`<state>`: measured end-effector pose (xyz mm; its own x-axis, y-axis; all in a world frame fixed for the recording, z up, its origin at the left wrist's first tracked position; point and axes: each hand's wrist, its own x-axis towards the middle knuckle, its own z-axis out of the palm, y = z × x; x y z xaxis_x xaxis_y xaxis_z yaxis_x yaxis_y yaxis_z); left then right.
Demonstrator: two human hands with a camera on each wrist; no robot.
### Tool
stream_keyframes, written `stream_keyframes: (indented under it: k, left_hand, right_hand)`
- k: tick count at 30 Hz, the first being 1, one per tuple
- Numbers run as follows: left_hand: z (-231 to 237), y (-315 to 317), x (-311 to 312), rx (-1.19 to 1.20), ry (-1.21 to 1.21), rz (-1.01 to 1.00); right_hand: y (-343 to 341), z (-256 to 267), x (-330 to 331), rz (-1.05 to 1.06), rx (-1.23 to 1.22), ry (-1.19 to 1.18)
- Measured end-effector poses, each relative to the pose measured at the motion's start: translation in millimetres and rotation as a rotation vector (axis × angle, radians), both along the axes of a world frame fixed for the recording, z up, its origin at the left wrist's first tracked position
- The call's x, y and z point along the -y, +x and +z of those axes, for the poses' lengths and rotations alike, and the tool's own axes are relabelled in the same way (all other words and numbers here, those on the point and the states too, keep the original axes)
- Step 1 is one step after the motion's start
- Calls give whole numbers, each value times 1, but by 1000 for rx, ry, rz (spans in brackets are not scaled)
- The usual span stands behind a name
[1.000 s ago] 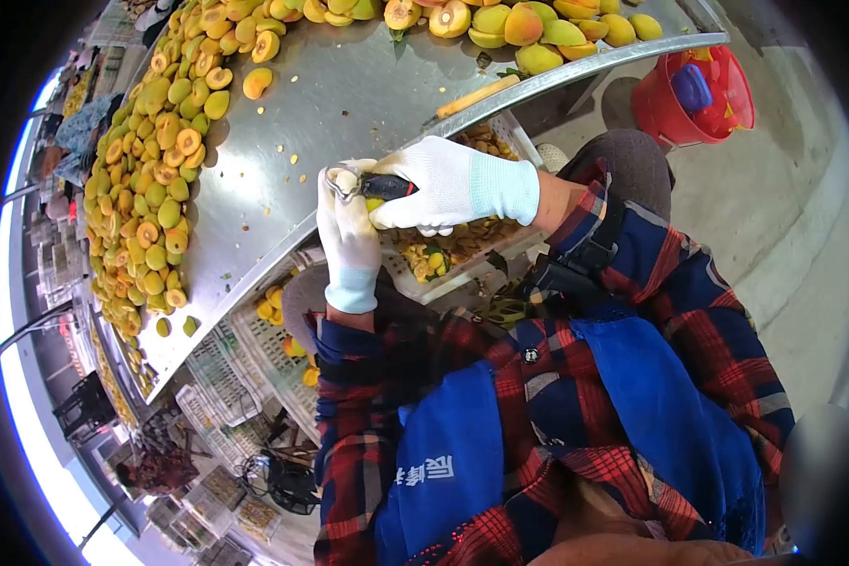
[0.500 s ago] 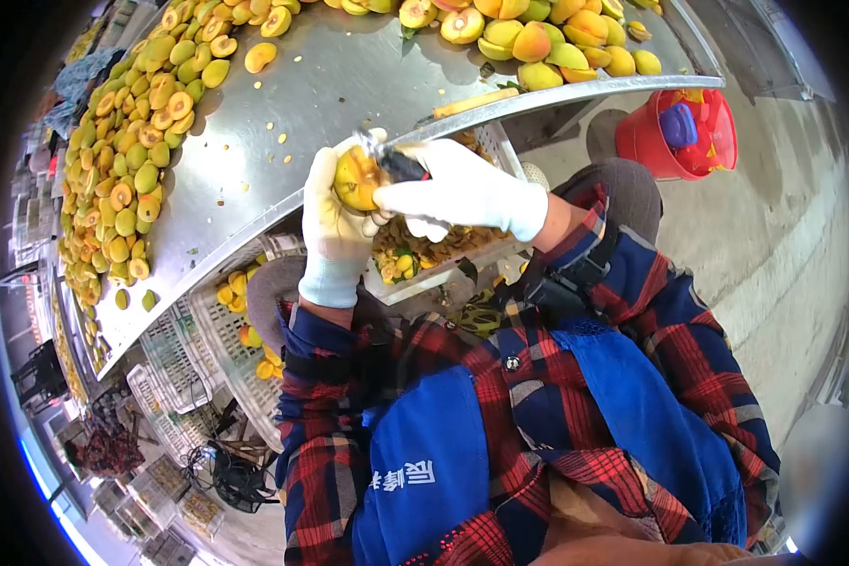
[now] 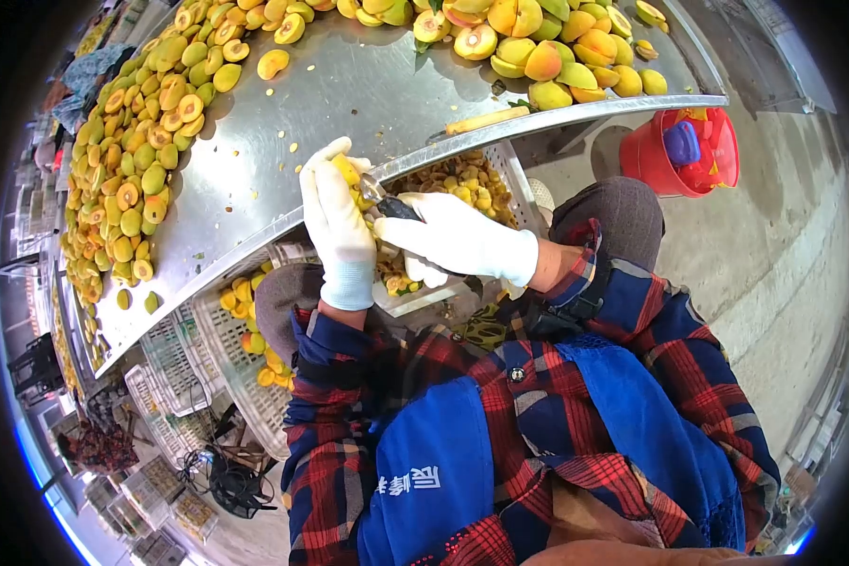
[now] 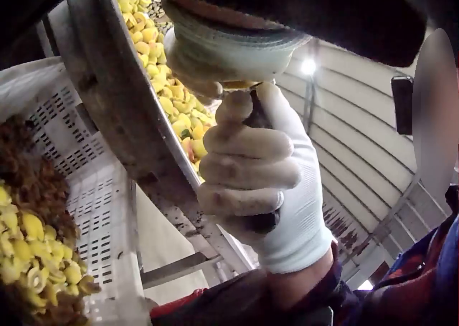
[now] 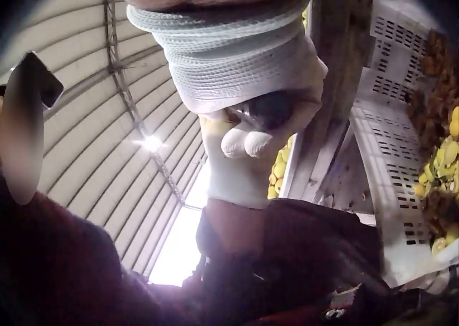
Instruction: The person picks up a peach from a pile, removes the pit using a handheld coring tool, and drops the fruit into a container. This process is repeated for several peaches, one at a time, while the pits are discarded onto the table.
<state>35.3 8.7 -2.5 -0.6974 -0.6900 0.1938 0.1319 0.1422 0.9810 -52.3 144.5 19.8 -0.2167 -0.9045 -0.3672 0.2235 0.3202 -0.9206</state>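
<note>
My white-gloved left hand [image 3: 338,222] holds a yellow peach [image 3: 347,171] at the table's near edge, its fingers partly covering the fruit. From the right, my gloved right hand [image 3: 467,236] grips a black-handled tool [image 3: 398,208] whose metal end meets the peach. In the left wrist view, the right hand's fingers [image 4: 247,172] curl around the handle, and its dark lower end [image 4: 267,223] sticks out below them. The right wrist view shows the left hand's fingertips [image 5: 247,142] beside the tool's dark part; the peach is mostly hidden there.
Peaches, many halved, lie heaped on the metal table [image 3: 283,104] at left [image 3: 141,189] and back [image 3: 538,57]. A wooden-handled tool [image 3: 488,120] lies by its edge. Below stands a white crate [image 3: 514,174] with fruit pieces; a red bucket [image 3: 646,156] is at right, more crates [image 3: 245,368] at left.
The tool first worked close against the left fingers; then a whole-looking peach showed in the left hand. Now the left hand has turned and the tool's metal end is lower against the peach.
</note>
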Motion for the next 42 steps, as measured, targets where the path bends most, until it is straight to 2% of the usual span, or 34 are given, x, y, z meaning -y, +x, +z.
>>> stream_keyframes:
  k: [3, 5, 6, 8, 9, 10, 12, 13, 14, 15, 16, 18, 20, 21, 22, 23, 24, 26, 27, 28, 30, 31, 32, 34, 35, 39, 41, 42]
  left_hand:
    - [-4, -6, -6, -56, 14, 71]
    - [-2, -5, -9, -80, 44, 56]
    - [-1, -6, -10, -105, 70, 43]
    - [-7, -6, -4, -78, 10, 47]
    - [-9, -6, -3, -51, -50, 53]
    - [-10, -5, -3, -50, -50, 51]
    - [-6, -5, -6, -52, 21, 28]
    - [-7, -6, -6, -53, 21, 25]
    - [-9, -8, -7, -48, -88, 65]
    - [-10, -9, -7, -42, -195, 105]
    - [-9, -10, -8, -44, -195, 105]
    - [-6, -12, -9, -69, -312, 107]
    - [-5, -11, -11, -73, -270, 97]
    - [-5, -12, -12, -77, -228, 86]
    - [-6, -12, -11, -77, -228, 83]
    - [-8, -11, -9, -56, -279, 83]
    - [-8, -11, -8, -34, -330, 82]
    - [-2, -10, -8, 8, -271, 64]
    - [0, -9, -8, 50, -214, 49]
    - [1, -8, -5, 51, -213, 48]
    - [1, -6, 4, 147, -177, -56]
    - [3, -4, 6, 193, -55, -97]
    - [6, -2, 7, 196, -51, -98]
    - [14, 0, 7, 291, 311, -339]
    - [20, 2, 6, 330, 371, -375]
    - [16, 5, 8, 388, 326, -471]
    - [16, 7, 6, 383, 337, -475]
    - [16, 7, 4, 384, 334, -477]
  right_hand:
    - [1, 2, 2, -11, 43, -11]
    - [-1, 3, 3, -14, -112, 15]
    - [-3, 2, 3, -15, -114, 17]
    - [-9, -7, 4, -1, -469, -41]
    - [-11, -14, 8, -26, -803, -124]
    - [-11, -18, 5, -27, -803, -123]
    - [-11, 5, 0, 23, -155, 69]
    - [-14, 0, 1, 72, -4, 73]
    - [-14, -2, 0, 69, -5, 72]
    - [-14, -2, -2, 67, 145, 11]
    - [-13, -2, -4, 67, 294, -51]
    - [-13, 7, -6, 83, 309, -39]
    - [-12, 11, -4, 47, 107, -2]
    - [-12, 11, -3, 44, 107, -3]
    - [-13, 10, -2, 27, -63, 24]
    - [-14, 9, -2, 11, -234, 52]
    - [-17, 7, -3, 7, -233, 53]
    - [-26, 1, -4, 92, -623, 29]
    - [-30, 5, -4, 136, -737, 66]
    - [-33, 3, -6, 136, -736, 67]
    - [-41, -3, -10, 210, -1009, -16]
    - [-45, -5, -11, 254, -1033, -14]
    - [-46, -6, -14, 256, -1029, -12]
    - [-50, -3, -19, 293, -1087, -121]
    - [-51, -6, -21, 277, -1139, -185]
    - [-52, -9, -24, 341, -1254, -109]
    - [-52, -9, -27, 280, -1263, -313]
    - [-52, -3, -29, 276, -1263, -313]
